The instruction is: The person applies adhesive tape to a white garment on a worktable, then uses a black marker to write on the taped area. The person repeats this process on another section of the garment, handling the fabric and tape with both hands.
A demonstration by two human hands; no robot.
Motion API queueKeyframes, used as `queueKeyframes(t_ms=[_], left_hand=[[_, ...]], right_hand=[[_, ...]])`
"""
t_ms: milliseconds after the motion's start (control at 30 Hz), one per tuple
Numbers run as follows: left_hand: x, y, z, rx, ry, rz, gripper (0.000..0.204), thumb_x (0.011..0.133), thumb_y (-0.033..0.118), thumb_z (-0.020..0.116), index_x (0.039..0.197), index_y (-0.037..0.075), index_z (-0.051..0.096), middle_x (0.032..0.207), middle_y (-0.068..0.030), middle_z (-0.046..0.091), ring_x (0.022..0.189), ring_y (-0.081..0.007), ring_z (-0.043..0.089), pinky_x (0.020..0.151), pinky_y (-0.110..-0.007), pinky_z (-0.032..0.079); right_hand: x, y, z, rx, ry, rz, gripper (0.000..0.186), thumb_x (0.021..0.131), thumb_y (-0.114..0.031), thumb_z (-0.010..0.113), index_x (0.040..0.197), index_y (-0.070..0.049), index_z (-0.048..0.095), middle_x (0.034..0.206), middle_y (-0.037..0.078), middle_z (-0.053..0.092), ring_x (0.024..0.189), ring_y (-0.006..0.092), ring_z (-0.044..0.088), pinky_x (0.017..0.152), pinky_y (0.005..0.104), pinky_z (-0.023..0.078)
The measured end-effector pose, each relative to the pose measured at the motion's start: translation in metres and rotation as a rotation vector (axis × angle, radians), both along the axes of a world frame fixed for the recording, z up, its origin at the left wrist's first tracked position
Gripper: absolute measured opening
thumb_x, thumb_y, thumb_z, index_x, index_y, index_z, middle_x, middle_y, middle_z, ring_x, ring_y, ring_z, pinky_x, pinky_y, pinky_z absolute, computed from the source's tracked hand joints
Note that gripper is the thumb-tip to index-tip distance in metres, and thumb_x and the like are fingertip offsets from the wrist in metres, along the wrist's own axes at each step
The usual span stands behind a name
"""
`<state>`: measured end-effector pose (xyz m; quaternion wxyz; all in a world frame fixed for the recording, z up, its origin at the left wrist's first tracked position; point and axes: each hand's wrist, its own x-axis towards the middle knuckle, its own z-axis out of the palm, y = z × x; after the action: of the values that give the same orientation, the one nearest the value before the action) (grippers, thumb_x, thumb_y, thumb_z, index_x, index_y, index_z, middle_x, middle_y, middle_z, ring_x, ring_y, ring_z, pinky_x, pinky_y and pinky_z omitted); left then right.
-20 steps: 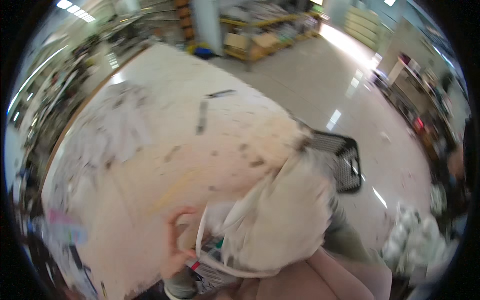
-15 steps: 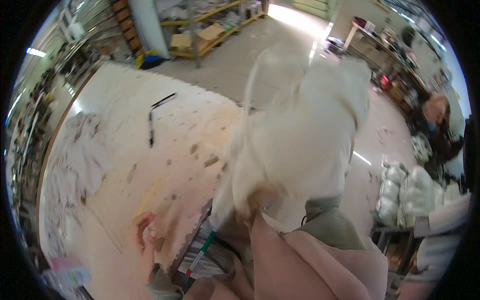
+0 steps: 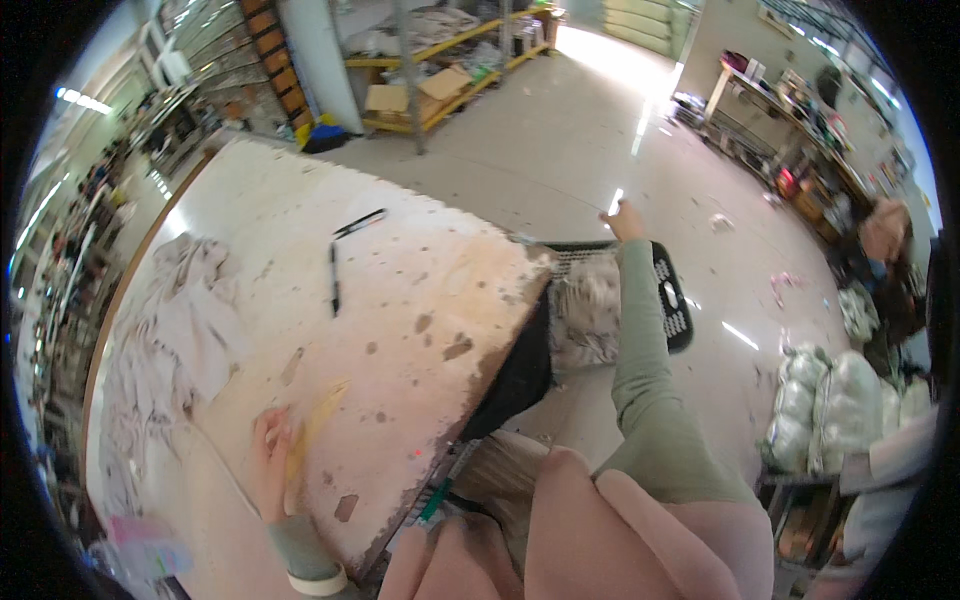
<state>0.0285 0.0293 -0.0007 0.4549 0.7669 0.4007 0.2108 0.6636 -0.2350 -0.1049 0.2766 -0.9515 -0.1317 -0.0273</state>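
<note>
My left hand (image 3: 270, 452) lies flat on the stained white table (image 3: 400, 300), fingers beside a yellow streak, holding nothing. My right arm, in a green sleeve, stretches out over a black plastic basket (image 3: 678, 312) on the floor past the table's right edge. My right hand (image 3: 628, 218) hangs above the basket's far rim with nothing in it. A bundle of white cloth (image 3: 588, 312) lies inside the basket.
A heap of white cloth (image 3: 165, 330) covers the table's left side. Two black pens (image 3: 335, 278) lie near the far edge. Filled white bags (image 3: 835, 400) stand at the right, another person (image 3: 885, 240) beyond them. Shelving (image 3: 440, 60) lines the back.
The white cloth bundle that my right hand held up in front of me now lies in the basket. My right arm has reached outward and its hand is free.
</note>
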Motion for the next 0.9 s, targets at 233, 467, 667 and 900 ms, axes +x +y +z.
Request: queueKeyframes(t_ms=[233,467,667,900], left_hand=[[-0.014,0.067,-0.018,0.166,-0.007,0.206,0.030,0.093,0.022,0.056,0.121,0.011,0.057,0.124,-0.0035,0.055,0.112,-0.0211,0.051,0.090,-0.035,0.044],[0.016,0.148,-0.034,0.329,-0.273,0.497,0.040,0.087,0.013,0.063,0.126,0.013,0.053,0.131,-0.0106,0.046,0.119,-0.0290,0.045,0.093,-0.039,0.042],[0.041,0.215,-0.028,0.851,-0.129,0.729,0.051,0.083,0.013,0.063,0.131,0.009,0.045,0.129,-0.0162,0.046,0.119,-0.0365,0.042,0.103,-0.047,0.030],[0.035,0.242,-0.047,0.745,0.158,0.810,0.027,0.091,0.021,0.056,0.113,0.004,0.058,0.107,-0.0119,0.057,0.105,-0.0285,0.051,0.097,-0.044,0.033]], right_hand=[[-0.149,0.241,0.080,0.606,0.039,0.745,0.056,0.089,-0.042,0.059,0.131,-0.007,0.049,0.127,0.018,0.053,0.117,0.0329,0.051,0.102,0.0424,0.036],[-0.317,0.356,0.019,0.032,-0.316,0.842,0.074,0.093,-0.050,0.046,0.146,-0.003,0.026,0.147,0.017,0.034,0.137,0.0449,0.024,0.113,0.0532,0.017],[-0.314,0.411,0.019,-0.106,-0.346,0.829,0.058,0.096,-0.036,0.041,0.145,-0.006,0.032,0.150,0.008,0.033,0.139,0.0441,0.021,0.115,0.0548,0.013],[-0.289,0.457,0.026,-0.081,-0.243,0.736,0.060,0.096,-0.047,0.036,0.147,-0.014,0.031,0.154,0.006,0.028,0.142,0.0439,0.013,0.107,0.0693,0.002]])
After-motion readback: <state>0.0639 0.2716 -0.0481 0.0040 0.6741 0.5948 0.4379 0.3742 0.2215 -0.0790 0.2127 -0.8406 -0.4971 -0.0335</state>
